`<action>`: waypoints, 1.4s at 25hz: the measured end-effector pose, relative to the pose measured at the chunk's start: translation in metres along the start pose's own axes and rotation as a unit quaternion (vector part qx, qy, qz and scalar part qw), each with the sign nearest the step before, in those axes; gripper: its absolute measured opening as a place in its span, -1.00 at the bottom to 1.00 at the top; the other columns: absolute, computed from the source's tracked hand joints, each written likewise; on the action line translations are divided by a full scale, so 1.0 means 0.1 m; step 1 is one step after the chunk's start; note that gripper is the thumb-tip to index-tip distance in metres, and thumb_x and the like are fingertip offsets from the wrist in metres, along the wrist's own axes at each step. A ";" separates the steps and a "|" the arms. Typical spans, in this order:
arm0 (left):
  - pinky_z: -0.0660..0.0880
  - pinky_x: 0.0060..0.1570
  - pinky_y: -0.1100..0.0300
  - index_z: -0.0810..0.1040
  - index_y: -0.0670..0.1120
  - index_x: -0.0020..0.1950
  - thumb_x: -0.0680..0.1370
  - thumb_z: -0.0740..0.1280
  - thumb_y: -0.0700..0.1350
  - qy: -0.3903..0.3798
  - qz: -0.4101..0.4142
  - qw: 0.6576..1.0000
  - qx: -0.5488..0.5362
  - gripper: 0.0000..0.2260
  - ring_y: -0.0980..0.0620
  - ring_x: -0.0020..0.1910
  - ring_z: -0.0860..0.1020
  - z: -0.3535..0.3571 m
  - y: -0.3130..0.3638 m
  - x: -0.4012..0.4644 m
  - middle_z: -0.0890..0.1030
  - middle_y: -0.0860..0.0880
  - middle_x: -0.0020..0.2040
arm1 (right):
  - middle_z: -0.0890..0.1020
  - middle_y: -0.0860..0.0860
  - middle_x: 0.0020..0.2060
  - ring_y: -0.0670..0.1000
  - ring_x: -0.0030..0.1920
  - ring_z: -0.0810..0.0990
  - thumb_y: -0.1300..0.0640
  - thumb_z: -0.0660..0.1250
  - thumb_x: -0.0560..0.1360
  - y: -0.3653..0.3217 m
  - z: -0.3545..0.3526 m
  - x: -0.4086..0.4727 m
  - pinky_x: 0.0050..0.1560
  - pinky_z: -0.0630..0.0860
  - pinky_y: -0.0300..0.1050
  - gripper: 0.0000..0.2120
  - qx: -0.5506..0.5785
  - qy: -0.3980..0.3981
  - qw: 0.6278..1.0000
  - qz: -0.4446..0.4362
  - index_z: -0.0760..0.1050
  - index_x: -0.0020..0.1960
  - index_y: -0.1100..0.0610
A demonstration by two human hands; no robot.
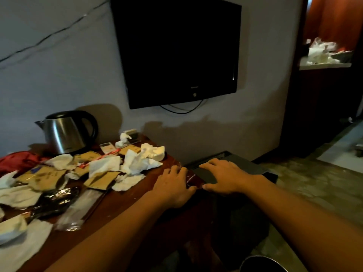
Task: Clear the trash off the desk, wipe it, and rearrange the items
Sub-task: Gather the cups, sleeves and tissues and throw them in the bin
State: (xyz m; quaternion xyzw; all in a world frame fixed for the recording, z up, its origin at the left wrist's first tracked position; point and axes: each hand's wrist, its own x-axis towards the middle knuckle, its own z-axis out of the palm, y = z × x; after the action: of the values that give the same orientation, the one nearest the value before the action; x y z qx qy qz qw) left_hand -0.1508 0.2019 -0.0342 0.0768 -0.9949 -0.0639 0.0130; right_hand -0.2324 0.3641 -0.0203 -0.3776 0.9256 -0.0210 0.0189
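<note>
Crumpled white tissues (135,163), torn brown card scraps (101,178) and a shiny black wrapper (55,201) litter the reddish wooden counter (125,201); a steel kettle (66,132) stands upright, seemingly near the back wall.

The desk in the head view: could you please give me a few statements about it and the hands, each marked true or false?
1. A steel electric kettle stands at the back of the desk, near the wall. True.
2. The left hand holds a crumpled tissue. False: it rests at the desk's right end and grips no tissue.
3. Crumpled tissues and brown paper sachets litter the desktop. True.
4. The right hand lies flat on a dark grey flat device at the desk's right end. True.
5. The wall-mounted television is switched on and showing a picture. False: its screen is dark.
</note>
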 end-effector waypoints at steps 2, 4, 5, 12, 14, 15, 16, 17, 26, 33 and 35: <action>0.22 0.46 -0.08 0.11 0.00 0.57 0.58 0.20 0.25 0.003 -0.018 1.000 -0.003 -0.35 -0.17 0.50 0.17 0.00 -0.22 -0.07 0.16 -0.07 0.56 | 0.23 0.04 0.48 0.13 0.45 0.25 -0.23 0.27 0.52 -0.22 0.01 0.13 0.45 0.20 0.18 -0.30 0.005 0.004 1.000 -0.019 0.09 0.55 -0.08; 0.19 0.47 -0.08 0.09 -0.01 0.58 0.59 0.18 0.24 0.001 -0.041 0.999 -0.007 -0.35 -0.17 0.52 0.14 -0.02 -0.43 -0.12 0.13 -0.07 0.57 | 0.24 0.04 0.47 0.13 0.43 0.28 -0.21 0.28 0.52 -0.43 0.02 0.26 0.44 0.23 0.17 -0.31 0.015 0.000 0.999 -0.036 0.10 0.54 -0.08; 0.19 0.47 -0.07 0.09 -0.01 0.58 0.59 0.18 0.24 0.000 -0.053 0.999 -0.009 -0.36 -0.17 0.53 0.14 -0.04 -0.54 -0.15 0.13 -0.07 0.57 | 0.23 0.04 0.48 0.12 0.43 0.28 -0.20 0.28 0.52 -0.54 0.02 0.33 0.43 0.23 0.16 -0.32 0.020 -0.006 0.999 -0.047 0.10 0.54 -0.08; 0.32 0.37 0.01 0.23 0.03 0.49 0.61 0.18 0.18 0.037 -0.087 0.995 -0.010 -0.50 -0.10 0.43 0.28 -0.12 -1.11 -0.18 0.26 -0.06 0.49 | 0.19 0.04 0.50 0.14 0.44 0.27 -0.08 0.26 0.58 -1.06 0.06 0.84 0.40 0.32 0.14 -0.40 0.066 -0.047 0.993 -0.087 0.12 0.54 -0.07; 0.33 0.35 0.05 0.27 0.04 0.47 0.62 0.18 0.16 0.065 -0.086 0.994 -0.010 -0.56 -0.07 0.41 0.30 -0.14 -1.21 -0.13 0.29 -0.04 0.47 | 0.17 0.04 0.51 0.15 0.44 0.25 -0.04 0.24 0.59 -1.14 0.09 1.00 0.39 0.32 0.14 -0.45 0.071 -0.050 0.992 -0.088 0.14 0.53 -0.10; 0.33 0.34 0.06 0.29 0.04 0.45 0.62 0.18 0.14 0.083 -0.088 0.993 -0.006 -0.58 -0.06 0.40 0.30 -0.15 -1.26 -0.09 0.30 -0.04 0.47 | 0.16 0.04 0.51 0.16 0.44 0.25 -0.02 0.22 0.60 -1.18 0.10 1.08 0.38 0.33 0.13 -0.48 0.072 -0.047 0.992 -0.088 0.17 0.52 -0.12; 0.33 0.33 0.07 0.31 0.05 0.44 0.62 0.19 0.14 0.098 -0.092 0.991 -0.001 -0.59 -0.06 0.40 0.30 -0.16 -1.32 -0.05 0.29 -0.04 0.47 | 0.16 0.05 0.50 0.17 0.43 0.25 0.00 0.21 0.60 -1.21 0.11 1.16 0.36 0.33 0.12 -0.52 0.070 -0.041 0.993 -0.089 0.21 0.50 -0.14; 0.32 0.34 0.06 0.32 0.06 0.43 0.62 0.19 0.14 0.107 -0.093 0.990 0.004 -0.60 -0.06 0.41 0.28 -0.17 -1.38 -0.01 0.28 -0.05 0.48 | 0.15 0.05 0.50 0.18 0.43 0.25 0.01 0.21 0.60 -1.23 0.12 1.24 0.36 0.33 0.13 -0.55 0.066 -0.031 0.993 -0.089 0.25 0.48 -0.14; 0.35 0.20 0.19 0.46 0.00 0.33 0.62 0.25 0.01 0.111 -0.056 0.987 -0.105 -0.71 0.03 0.28 0.43 -0.19 -1.76 0.41 0.51 -0.01 0.32 | 0.60 0.03 0.15 0.02 0.12 0.56 0.12 0.32 0.53 -1.37 0.20 1.70 0.13 0.56 -0.04 -0.71 0.194 0.043 0.978 -0.067 0.55 0.24 0.01; 0.40 -0.23 0.40 0.52 -0.05 -0.01 0.55 0.30 -0.28 0.214 -0.061 0.929 -0.295 -0.87 0.13 -0.16 0.51 -0.43 -1.72 0.58 0.57 -0.01 -0.03 | 0.53 -0.03 0.04 0.00 0.01 0.56 0.03 0.48 0.33 -1.36 -0.04 1.65 0.00 0.62 0.02 -0.60 0.299 0.112 0.947 -0.019 0.46 0.12 0.00; 0.56 -0.16 0.21 0.49 -0.02 -0.09 0.51 0.30 -0.34 0.225 -0.042 0.912 -0.340 -0.80 0.03 -0.12 0.58 -0.47 -1.76 0.62 0.57 -0.05 -0.04 | 0.45 -0.04 0.17 0.02 0.12 0.51 -0.02 0.53 0.30 -1.34 -0.05 1.62 0.07 0.59 0.02 -0.41 0.304 0.087 0.949 -0.007 0.38 0.26 -0.05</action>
State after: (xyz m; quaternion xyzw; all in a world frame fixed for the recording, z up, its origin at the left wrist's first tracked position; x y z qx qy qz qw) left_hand -0.1841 0.0140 -0.0090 0.1218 -0.8796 -0.3800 0.2589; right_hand -0.2548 0.1548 -0.0117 -0.3572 0.8705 -0.3345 0.0525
